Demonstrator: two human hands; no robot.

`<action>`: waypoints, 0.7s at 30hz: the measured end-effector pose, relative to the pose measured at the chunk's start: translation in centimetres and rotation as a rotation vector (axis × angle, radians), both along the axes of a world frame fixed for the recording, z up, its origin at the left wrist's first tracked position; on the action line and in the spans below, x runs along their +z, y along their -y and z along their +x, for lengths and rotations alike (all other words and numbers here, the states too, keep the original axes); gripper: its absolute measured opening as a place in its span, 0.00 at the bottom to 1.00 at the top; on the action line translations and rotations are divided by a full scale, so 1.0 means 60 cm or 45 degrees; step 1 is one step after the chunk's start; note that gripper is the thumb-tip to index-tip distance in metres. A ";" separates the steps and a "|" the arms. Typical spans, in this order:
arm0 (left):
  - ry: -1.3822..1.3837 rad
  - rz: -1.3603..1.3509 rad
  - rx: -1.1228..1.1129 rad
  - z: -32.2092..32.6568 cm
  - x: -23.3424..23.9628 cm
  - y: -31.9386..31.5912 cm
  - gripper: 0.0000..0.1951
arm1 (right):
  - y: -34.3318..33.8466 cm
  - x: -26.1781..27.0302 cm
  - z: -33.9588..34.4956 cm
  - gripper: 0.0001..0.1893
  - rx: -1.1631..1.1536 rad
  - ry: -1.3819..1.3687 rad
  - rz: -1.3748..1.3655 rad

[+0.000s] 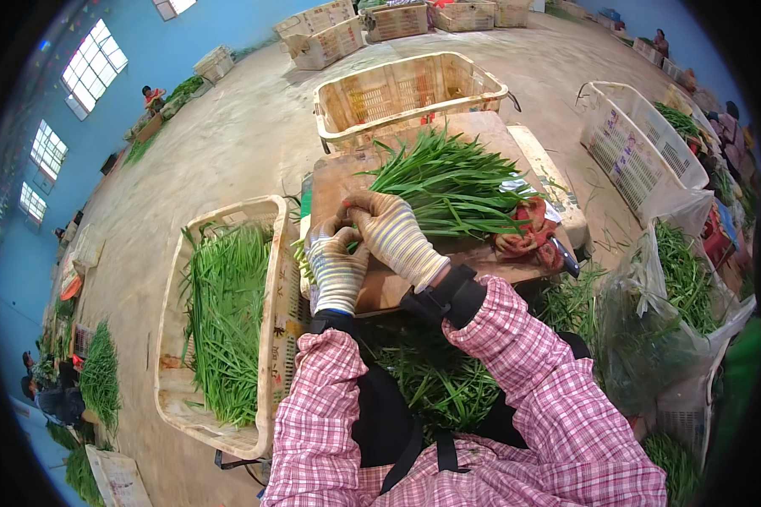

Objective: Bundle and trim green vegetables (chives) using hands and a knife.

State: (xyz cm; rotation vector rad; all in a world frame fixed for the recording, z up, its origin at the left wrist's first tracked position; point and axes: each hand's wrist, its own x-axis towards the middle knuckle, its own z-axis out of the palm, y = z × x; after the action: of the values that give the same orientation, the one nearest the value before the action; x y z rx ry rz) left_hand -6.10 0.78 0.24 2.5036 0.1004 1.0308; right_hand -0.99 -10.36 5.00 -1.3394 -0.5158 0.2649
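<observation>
A bunch of long green leaves, likely garlic chives (447,180), lies across a wooden board (330,174) in front of me. Its pale stem ends (302,261) poke out at the board's left edge, beside my left hand (341,256). That hand, in a striped knit glove with stained fingers, is curled around the stem part. My right hand (393,231), gloved alike, rests against the bunch with its fingertips meeting the left hand's fingers. Whatever lies between those fingertips is hidden. A red cloth (525,236) and a dark-handled knife (565,258) lie at the board's right.
A plastic crate (269,355) at left holds more greens. Another crate (412,95) stands beyond the board, and a third (634,142) at right. Near my right arm is a clear plastic bag (647,317) of greens. Loose leaves (444,386) lie below the board. People sit farther off.
</observation>
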 end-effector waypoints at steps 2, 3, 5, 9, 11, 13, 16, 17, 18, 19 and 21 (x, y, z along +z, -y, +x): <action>-0.026 -0.216 0.015 0.002 -0.052 -0.068 0.07 | -0.025 0.023 -0.040 0.08 0.037 0.098 -0.089; -0.039 -0.461 -0.040 0.018 -0.046 -0.057 0.08 | -0.014 0.030 -0.040 0.09 0.006 0.210 -0.208; -0.003 -0.222 -0.050 0.020 -0.039 -0.035 0.10 | 0.000 0.022 -0.019 0.10 -0.009 0.207 -0.193; -0.164 -0.212 -0.005 0.023 -0.045 -0.056 0.18 | -0.009 0.031 -0.027 0.11 -0.138 0.385 -0.271; -0.319 -0.092 -0.005 0.025 -0.037 -0.053 0.22 | -0.009 0.036 -0.020 0.11 -0.101 0.285 -0.289; -0.387 0.337 0.078 0.030 -0.032 -0.039 0.30 | -0.012 0.026 -0.002 0.11 -0.149 0.317 -0.188; -0.528 0.714 0.250 0.010 0.002 0.015 0.45 | 0.000 0.028 0.009 0.10 -0.348 0.599 -0.216; -0.464 0.830 0.339 0.013 -0.046 -0.050 0.44 | -0.026 0.036 -0.019 0.09 -0.213 0.580 -0.141; -0.428 0.826 0.333 0.027 -0.039 -0.043 0.44 | -0.018 0.027 -0.028 0.09 -0.226 0.630 -0.236; -0.635 0.725 0.335 0.030 -0.026 -0.040 0.40 | -0.015 0.020 -0.035 0.09 -0.226 0.669 -0.322; -0.506 0.555 0.138 0.023 -0.002 -0.015 0.33 | 0.017 0.006 -0.008 0.08 -0.337 0.311 -0.106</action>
State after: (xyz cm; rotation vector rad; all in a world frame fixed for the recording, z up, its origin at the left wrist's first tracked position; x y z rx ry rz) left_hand -4.71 1.65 0.11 3.1075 0.1423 0.6268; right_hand -1.49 -11.38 5.38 -1.5134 -0.5284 -0.0975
